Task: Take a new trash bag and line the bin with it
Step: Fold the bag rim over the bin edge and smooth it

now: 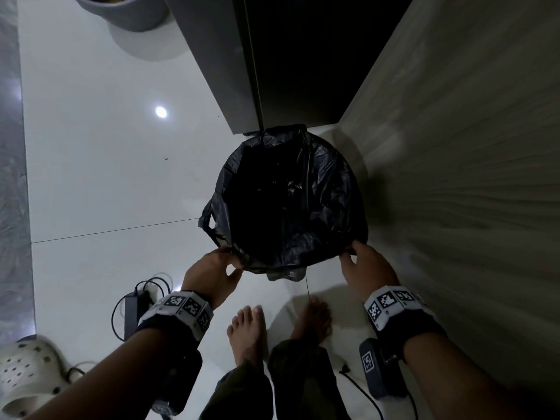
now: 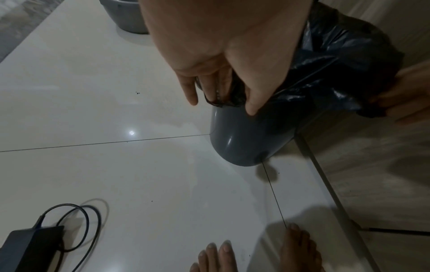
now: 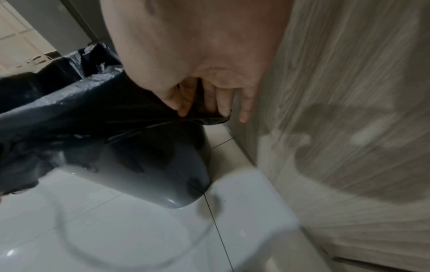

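A black trash bag lies open inside the grey bin, its edge folded out over the rim. My left hand pinches the bag's near-left edge between thumb and fingers against the bin's side. On the near-right side my right hand pinches the bag's edge close to the wall. A bag handle loop hangs off the left side. The bin stands on the white floor in the corner.
A wood-grain wall runs along the right, a dark cabinet stands behind the bin. A second grey bucket is far left. A black power adapter with cable and a white clog lie near my bare feet.
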`<control>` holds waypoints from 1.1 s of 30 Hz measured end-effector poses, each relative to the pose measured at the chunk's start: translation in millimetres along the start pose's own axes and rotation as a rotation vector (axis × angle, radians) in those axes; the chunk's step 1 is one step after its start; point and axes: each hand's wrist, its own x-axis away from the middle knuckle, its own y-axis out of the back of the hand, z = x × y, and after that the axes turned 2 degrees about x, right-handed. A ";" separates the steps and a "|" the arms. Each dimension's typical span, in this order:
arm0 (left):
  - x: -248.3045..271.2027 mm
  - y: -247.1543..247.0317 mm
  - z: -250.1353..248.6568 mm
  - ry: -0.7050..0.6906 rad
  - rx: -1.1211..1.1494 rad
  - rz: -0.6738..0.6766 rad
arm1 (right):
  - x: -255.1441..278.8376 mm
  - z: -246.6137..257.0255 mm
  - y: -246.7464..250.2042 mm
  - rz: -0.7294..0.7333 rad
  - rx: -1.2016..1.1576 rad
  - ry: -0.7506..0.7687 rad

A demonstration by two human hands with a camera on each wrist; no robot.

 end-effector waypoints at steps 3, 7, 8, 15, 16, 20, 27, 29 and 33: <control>-12.7 -1.6 -1.7 0.070 0.037 -0.011 | -13.3 6.2 4.3 0.048 -0.049 -0.097; -21.2 7.7 -5.7 0.108 0.209 -0.053 | -29.9 5.1 11.4 0.037 -0.332 -0.145; -20.6 12.6 -6.6 0.138 0.247 -0.048 | -31.4 5.9 13.3 0.000 -0.396 -0.160; -22.0 42.8 -21.7 0.226 0.589 -0.363 | -22.7 35.3 38.5 -0.182 -0.615 -0.003; -25.1 45.7 -27.2 0.200 0.622 -0.342 | -22.9 41.8 42.2 -0.149 -0.608 0.012; -44.0 44.2 -33.9 0.209 0.715 -0.162 | -31.0 55.3 49.7 -0.048 -0.563 0.023; -61.8 33.2 -25.4 0.284 0.966 -0.086 | -57.3 45.1 37.9 0.079 -0.735 -0.314; -64.0 26.0 -17.7 0.288 0.849 -0.105 | -61.1 43.0 37.8 0.097 -0.726 -0.327; -56.5 12.7 -4.6 0.263 0.235 -0.386 | -60.5 36.6 36.5 -0.057 -0.561 -0.303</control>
